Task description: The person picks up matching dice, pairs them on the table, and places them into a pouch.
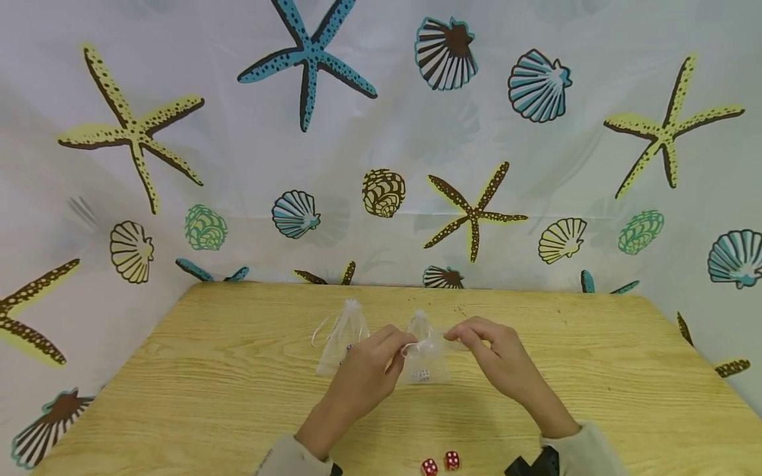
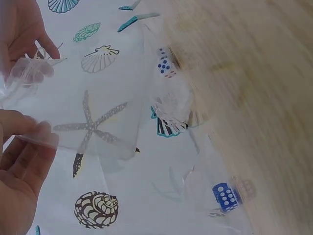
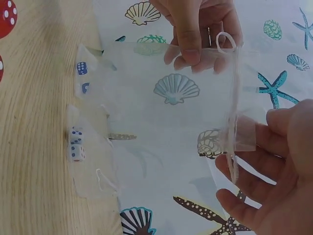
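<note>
A sheer white drawstring bag [image 3: 137,88] hangs between both hands with nothing visible inside. My left hand [image 1: 363,377] pinches its side edge near the mouth, thumb in front and fingers behind the cloth. My right hand [image 1: 503,357] is at the opposite side, with its thumb [image 3: 288,115] apart from the cloth and loosely bent fingers behind the mouth and drawstring [image 3: 234,112]. On the table behind, one sheer bag [image 1: 333,360] contains blue dice [image 3: 82,68], and another bag [image 1: 439,370] contains white dice [image 3: 77,152].
Two red dice [image 1: 429,467] lie on the wooden table [image 1: 208,396] near its front edge, between the forearms. A white cloth [image 1: 250,165] printed with starfish and shells hangs behind the table and along both sides.
</note>
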The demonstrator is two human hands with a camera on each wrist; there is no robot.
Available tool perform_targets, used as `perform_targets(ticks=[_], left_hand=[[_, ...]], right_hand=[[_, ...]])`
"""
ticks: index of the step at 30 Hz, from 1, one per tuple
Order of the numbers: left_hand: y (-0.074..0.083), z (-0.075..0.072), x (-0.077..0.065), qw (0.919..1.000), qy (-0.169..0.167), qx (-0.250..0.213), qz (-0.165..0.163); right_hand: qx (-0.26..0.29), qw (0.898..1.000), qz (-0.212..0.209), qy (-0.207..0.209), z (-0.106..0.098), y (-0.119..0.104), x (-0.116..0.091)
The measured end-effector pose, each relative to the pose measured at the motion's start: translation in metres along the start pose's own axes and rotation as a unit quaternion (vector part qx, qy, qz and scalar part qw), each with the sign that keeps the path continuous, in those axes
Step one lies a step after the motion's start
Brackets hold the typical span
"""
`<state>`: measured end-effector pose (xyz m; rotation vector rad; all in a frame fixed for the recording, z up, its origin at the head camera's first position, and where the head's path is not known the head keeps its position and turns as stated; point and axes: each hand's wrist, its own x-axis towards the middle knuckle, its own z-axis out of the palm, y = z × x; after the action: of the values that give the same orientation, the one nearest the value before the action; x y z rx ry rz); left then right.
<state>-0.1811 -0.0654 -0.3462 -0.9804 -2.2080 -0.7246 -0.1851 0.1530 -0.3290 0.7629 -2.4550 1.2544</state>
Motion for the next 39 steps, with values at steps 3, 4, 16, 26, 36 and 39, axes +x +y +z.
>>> perform_targets(ticks=[3,4,16,26,36,39], left_hand=[[-0.001,0.0,0.0,0.9997,-0.004,-0.012,-0.02],[-0.001,-0.001,0.0,0.9994,0.0,-0.015,-0.031],[0.02,0.0,0.007,0.9782,0.146,0.136,0.057],[0.023,0.014,-0.002,0.9727,0.059,0.223,-0.026],[0.022,0.014,-0.004,0.9767,0.009,0.21,-0.045],[0.021,0.012,-0.004,0.9784,-0.003,0.202,-0.046]], right_hand=[[-0.032,0.999,-0.004,0.035,0.003,-0.001,0.0],[-0.045,0.998,-0.008,0.046,0.003,-0.002,0.0],[-0.316,0.922,-0.176,0.136,0.02,-0.017,-0.002],[-0.332,0.909,-0.199,0.152,0.036,-0.016,-0.007],[-0.347,0.921,-0.141,0.104,0.042,-0.016,-0.008],[-0.333,0.93,-0.13,0.085,0.039,-0.02,-0.01]])
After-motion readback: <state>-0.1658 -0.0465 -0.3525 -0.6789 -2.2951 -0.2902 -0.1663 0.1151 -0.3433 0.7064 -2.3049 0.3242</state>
